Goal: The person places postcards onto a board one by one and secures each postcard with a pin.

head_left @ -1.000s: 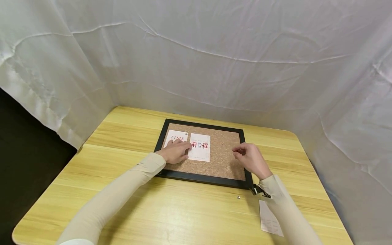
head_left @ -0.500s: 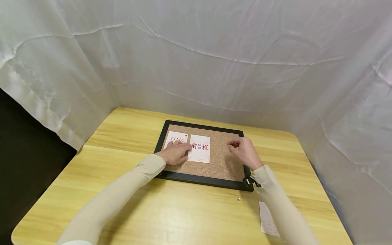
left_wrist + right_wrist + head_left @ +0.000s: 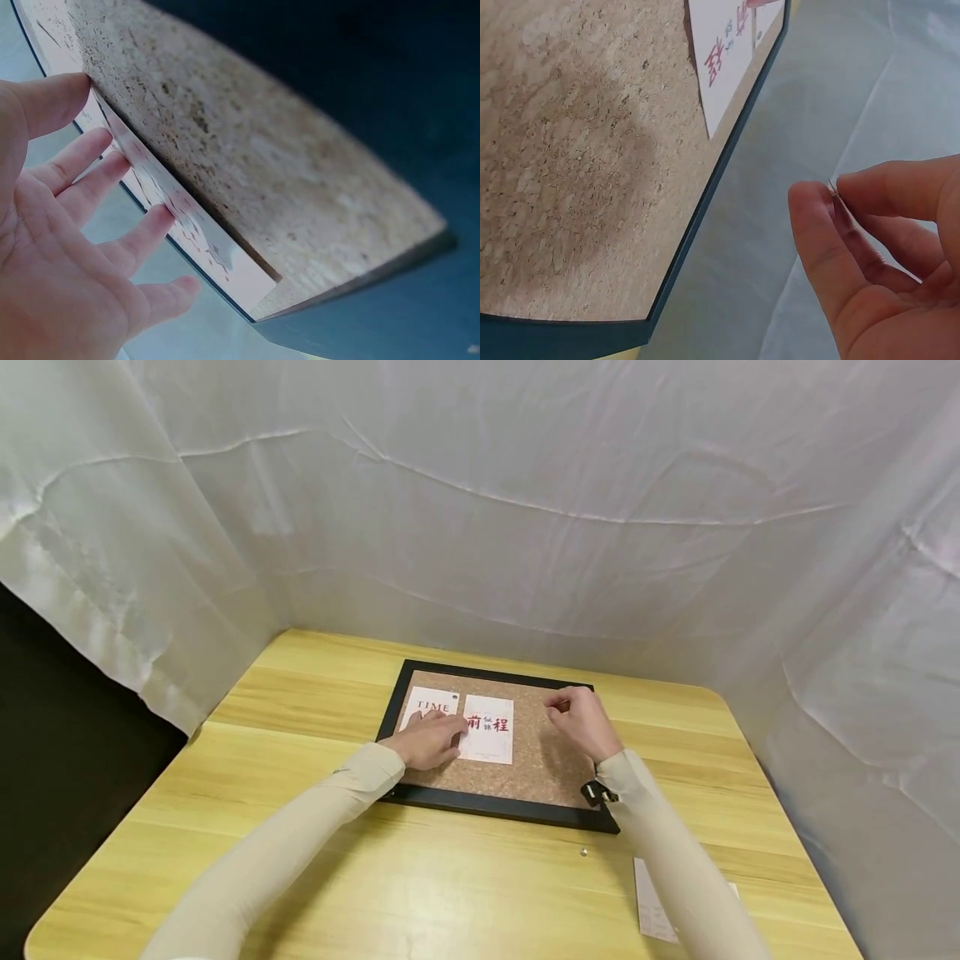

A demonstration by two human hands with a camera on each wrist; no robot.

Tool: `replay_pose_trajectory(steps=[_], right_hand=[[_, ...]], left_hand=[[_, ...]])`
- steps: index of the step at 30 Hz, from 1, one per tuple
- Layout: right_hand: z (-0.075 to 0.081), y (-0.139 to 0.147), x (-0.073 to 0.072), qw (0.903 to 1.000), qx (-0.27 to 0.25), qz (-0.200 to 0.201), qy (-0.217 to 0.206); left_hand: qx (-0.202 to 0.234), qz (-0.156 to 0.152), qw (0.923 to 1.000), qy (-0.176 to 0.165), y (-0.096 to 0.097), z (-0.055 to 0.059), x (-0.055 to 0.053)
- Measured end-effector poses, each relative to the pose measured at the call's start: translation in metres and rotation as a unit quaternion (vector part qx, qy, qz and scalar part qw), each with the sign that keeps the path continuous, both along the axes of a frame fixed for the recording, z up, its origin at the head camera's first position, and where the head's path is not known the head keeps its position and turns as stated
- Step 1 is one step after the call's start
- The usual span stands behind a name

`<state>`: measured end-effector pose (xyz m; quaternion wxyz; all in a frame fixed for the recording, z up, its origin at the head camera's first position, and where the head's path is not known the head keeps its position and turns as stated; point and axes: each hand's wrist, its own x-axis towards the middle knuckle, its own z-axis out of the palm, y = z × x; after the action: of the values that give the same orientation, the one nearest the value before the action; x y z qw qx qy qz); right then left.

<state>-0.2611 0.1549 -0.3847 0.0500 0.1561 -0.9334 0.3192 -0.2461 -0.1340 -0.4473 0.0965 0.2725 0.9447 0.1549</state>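
A black-framed corkboard (image 3: pixel 555 768) lies on the table with two printed cards on it. My left hand (image 3: pixel 427 742) rests over the "TIME" card (image 3: pixel 435 697), its fingertips reaching the edge of the card with red characters (image 3: pixel 487 747). In the left wrist view, the fingers of this hand (image 3: pixel 82 247) are spread and fairly straight against the cards. My right hand (image 3: pixel 585 724) hovers over the bare right part of the cork. Between its thumb and forefinger it pinches a small metal thumbtack (image 3: pixel 832 189), mostly hidden. Another thumbtack (image 3: pixel 455 697) sits at the "TIME" card's upper right corner.
A loose tack (image 3: pixel 584 852) lies on the wooden table (image 3: pixel 465 885) in front of the board. Another card (image 3: pixel 651 906) lies at the front right, partly under the right forearm. White cloth (image 3: pixel 480 510) hangs behind the table and along its sides.
My right hand has moved left and slightly away from me over the cork, still pinching the thumbtack. The left hand has stayed on the cards.
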Motion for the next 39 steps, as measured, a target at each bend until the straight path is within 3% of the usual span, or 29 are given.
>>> replay_pose_trajectory(steps=[8, 15, 27, 39], right_hand=[[-0.007, -0.007, -0.011, 0.9998, 0.002, 0.002, -0.018], [-0.014, -0.015, -0.022, 0.9999, 0.008, 0.004, -0.008], [-0.021, -0.028, -0.042, 0.9976, 0.065, 0.005, -0.023], [-0.030, -0.038, -0.055, 0.9965, 0.076, 0.032, -0.015]], left_hand=[[-0.003, 0.001, 1.0000, -0.001, 0.002, -0.001, 0.001], [-0.001, 0.003, 1.0000, 0.002, 0.001, 0.000, 0.001], [0.001, 0.001, 1.0000, 0.006, -0.001, -0.003, -0.001], [-0.001, 0.001, 1.0000, 0.006, 0.004, 0.001, 0.002]])
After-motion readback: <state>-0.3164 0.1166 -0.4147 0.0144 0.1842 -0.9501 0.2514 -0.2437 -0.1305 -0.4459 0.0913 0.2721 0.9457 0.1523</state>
